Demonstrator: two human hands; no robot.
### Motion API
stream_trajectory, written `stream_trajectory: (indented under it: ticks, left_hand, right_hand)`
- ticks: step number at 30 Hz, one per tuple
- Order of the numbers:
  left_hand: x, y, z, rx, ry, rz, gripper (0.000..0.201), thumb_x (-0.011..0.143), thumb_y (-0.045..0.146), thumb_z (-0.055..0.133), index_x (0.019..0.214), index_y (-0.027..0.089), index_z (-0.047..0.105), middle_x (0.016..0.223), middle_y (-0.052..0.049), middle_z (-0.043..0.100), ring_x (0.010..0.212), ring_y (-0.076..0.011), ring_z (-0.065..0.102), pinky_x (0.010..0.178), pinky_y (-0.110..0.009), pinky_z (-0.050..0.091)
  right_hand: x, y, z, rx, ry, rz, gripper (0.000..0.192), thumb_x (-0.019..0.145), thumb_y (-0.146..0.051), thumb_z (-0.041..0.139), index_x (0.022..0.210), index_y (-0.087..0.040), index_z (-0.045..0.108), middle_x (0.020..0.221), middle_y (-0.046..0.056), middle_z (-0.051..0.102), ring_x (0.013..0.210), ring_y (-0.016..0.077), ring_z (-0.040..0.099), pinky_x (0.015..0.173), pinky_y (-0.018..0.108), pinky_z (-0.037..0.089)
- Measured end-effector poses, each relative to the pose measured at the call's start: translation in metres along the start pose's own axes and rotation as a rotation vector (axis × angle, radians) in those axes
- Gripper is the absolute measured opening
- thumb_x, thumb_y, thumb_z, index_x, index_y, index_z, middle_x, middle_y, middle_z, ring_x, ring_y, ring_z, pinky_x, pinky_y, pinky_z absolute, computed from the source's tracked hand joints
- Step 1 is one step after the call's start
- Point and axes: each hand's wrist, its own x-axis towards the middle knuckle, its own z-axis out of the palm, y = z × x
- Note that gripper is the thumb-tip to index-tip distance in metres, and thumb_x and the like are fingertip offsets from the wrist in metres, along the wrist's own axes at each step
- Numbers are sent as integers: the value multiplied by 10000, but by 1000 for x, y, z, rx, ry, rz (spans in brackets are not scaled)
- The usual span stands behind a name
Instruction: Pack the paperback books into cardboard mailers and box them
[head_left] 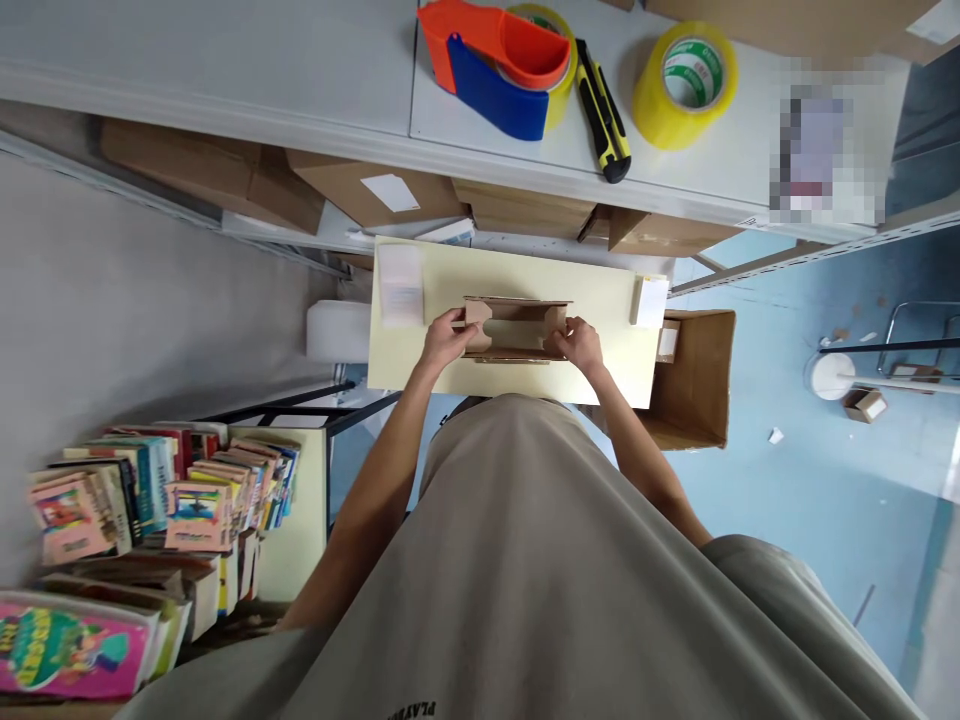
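A small brown cardboard box (516,326), its flaps partly folded, sits on a pale yellow tabletop (600,300) in front of me. My left hand (448,338) grips the box's left end. My right hand (578,343) grips its right end. Both sets of fingers curl over the cardboard edges. A white slip of paper (400,285) lies at the table's left corner and another white slip (651,301) at the right corner.
On the white shelf (225,70) above lie an orange-and-blue tape dispenser (499,62), a yellow-black utility knife (601,110) and a yellow tape roll (686,82). Cardboard boxes (217,170) sit beneath. An open carton (694,385) stands right of the table; stacked books (157,500) lower left.
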Motion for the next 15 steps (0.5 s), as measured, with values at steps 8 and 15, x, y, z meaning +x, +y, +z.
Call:
stream_trajectory:
  ticks: [8, 15]
  left_hand:
    - [17, -3, -1, 73, -14, 64, 424, 885, 397, 830, 1262, 211, 885, 1338, -125, 883, 1284, -378, 806, 1182, -485, 602]
    - [33, -11, 2, 278, -65, 39, 298, 930, 447, 811, 1053, 190, 899, 1218, -181, 896, 1186, -440, 809, 1027, -472, 582]
  right_hand:
    - [0, -1, 3, -4, -10, 5, 258, 1116, -440, 663, 1026, -225, 772, 1146, 172, 783, 1005, 338, 760, 914, 420, 586]
    - [11, 7, 15, 37, -14, 13, 522, 1232, -580, 466, 1029, -213, 777, 1173, 222, 816, 1108, 375, 782, 1002, 437, 575]
